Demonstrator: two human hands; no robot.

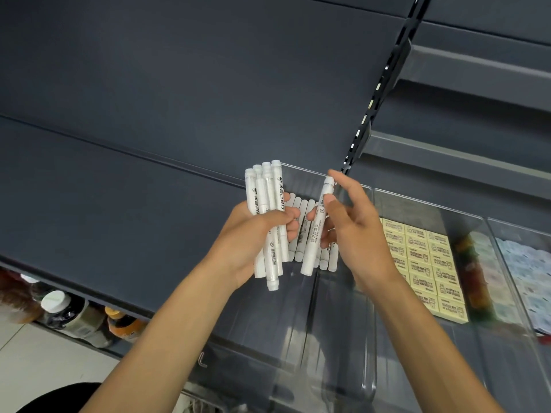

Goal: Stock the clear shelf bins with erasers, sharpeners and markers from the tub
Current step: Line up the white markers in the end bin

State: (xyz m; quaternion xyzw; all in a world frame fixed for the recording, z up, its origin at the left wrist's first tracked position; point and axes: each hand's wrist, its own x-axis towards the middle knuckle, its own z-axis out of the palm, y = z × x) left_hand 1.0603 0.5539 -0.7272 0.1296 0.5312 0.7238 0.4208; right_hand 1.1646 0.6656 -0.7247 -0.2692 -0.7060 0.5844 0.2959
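Over the leftmost clear bin (343, 338) on the shelf (119, 189), the grip of the right hand (354, 234) pinches a single white marker (313, 234) between thumb and curled fingers, with the forefinger stretched up past its cap. The grip of the left hand (253, 234) is wrapped round a bundle of markers (265, 201), roughly five, held upright with uneven ends. Behind both hands, a row of markers (301, 213) already lies toward the back of that bin. The next bin toward the shelf's right end holds yellow erasers (426, 257).

One marker in the bundle hangs lower than the others. I judge it the likeliest to slide out if the left fingers loosen, dropping into the bin or past the shelf's front edge. The single marker is held near its middle, so it could swing and knock the laid row askew.

Both forearms reach up from the near side, palms turned toward each other, wrists nearly straight, hands just apart.
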